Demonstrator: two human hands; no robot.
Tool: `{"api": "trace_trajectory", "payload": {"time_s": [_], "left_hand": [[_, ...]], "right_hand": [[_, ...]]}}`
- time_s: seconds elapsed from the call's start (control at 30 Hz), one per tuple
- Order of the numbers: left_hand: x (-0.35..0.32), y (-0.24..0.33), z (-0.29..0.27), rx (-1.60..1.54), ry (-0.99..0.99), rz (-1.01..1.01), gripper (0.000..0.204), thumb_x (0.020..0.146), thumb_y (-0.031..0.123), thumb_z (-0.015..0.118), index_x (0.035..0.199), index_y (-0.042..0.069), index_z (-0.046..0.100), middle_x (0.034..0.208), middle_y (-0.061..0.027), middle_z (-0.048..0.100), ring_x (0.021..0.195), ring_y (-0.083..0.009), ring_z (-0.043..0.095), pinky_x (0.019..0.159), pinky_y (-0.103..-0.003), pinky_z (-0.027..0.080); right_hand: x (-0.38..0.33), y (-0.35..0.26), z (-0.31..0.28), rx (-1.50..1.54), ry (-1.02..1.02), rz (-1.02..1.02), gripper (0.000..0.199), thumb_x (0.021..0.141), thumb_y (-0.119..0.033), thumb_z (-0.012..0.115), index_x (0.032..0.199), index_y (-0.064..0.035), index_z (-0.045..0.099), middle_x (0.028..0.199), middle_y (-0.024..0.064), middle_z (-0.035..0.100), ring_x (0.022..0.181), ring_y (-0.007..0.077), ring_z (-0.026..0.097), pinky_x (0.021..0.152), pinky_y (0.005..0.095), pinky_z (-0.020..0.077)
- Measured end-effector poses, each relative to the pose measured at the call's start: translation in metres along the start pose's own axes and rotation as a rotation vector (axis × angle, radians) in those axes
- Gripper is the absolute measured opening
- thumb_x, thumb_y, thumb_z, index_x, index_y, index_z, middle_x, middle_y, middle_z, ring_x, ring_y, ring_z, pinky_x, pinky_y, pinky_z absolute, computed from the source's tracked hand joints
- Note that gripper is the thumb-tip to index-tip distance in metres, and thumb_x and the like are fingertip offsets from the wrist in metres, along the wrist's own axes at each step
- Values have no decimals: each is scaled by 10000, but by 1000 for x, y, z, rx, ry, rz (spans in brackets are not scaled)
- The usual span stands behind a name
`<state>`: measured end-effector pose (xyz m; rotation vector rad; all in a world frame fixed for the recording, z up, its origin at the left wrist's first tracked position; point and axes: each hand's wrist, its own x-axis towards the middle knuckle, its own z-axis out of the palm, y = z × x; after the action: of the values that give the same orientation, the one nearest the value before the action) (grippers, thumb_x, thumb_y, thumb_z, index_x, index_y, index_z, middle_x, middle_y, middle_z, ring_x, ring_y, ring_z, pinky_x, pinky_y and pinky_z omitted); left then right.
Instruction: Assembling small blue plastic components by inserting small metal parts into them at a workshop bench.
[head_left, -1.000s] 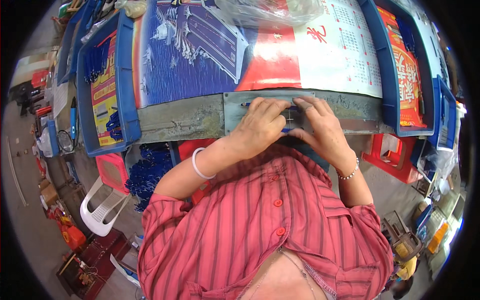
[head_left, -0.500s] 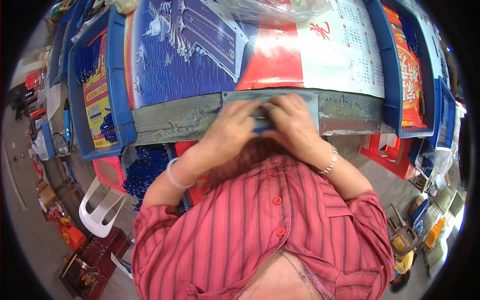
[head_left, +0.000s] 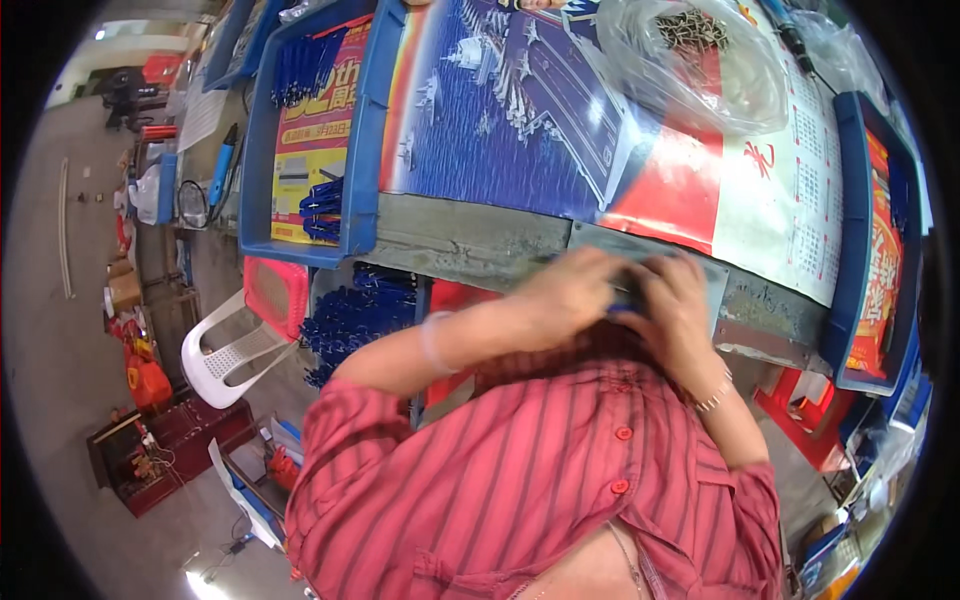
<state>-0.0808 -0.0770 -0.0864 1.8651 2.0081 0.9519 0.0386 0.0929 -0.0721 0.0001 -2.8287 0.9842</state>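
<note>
My left hand [head_left: 568,295] and my right hand [head_left: 682,308] are close together over a flat grey metal plate [head_left: 588,238] at the table's near edge. Between them shows a small blue piece [head_left: 622,309], mostly hidden by fingers. The right hand's fingers and thumb are curled in around it. Motion smears the left hand, so its grip does not show. Left of my hands, a blue plastic bin [head_left: 362,150] holds slender blue pieces [head_left: 322,210] in bundles. Beyond the plate lies a clear plastic bag [head_left: 745,105] with small metal parts [head_left: 695,30] in it.
A printed poster [head_left: 480,160] covers the table. Another blue bin [head_left: 852,240] stands at the right. Below the table's edge is a heap of blue pieces [head_left: 365,320], beside a pink and white chair [head_left: 240,350]. A red stool [head_left: 805,410] stands at lower right.
My view has turned toward the left, so the table and hands appear farther right and tilted. The left hand has drawn slightly away from the right; more of the blue piece shows.
</note>
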Motion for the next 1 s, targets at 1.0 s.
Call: {"api": "trace_trajectory", "payload": {"time_s": [1.0], "left_hand": [[-10, -10, -17, 0, 53, -10, 196, 737, 106, 542, 786, -80, 582, 1104, -248, 564, 968, -364, 546, 845, -405, 464]], "right_hand": [[24, -16, 18, 13, -2, -68, 486, 616, -138, 740, 1064, -22, 592, 993, 118, 554, 953, 294, 534, 973, 452, 362]]}}
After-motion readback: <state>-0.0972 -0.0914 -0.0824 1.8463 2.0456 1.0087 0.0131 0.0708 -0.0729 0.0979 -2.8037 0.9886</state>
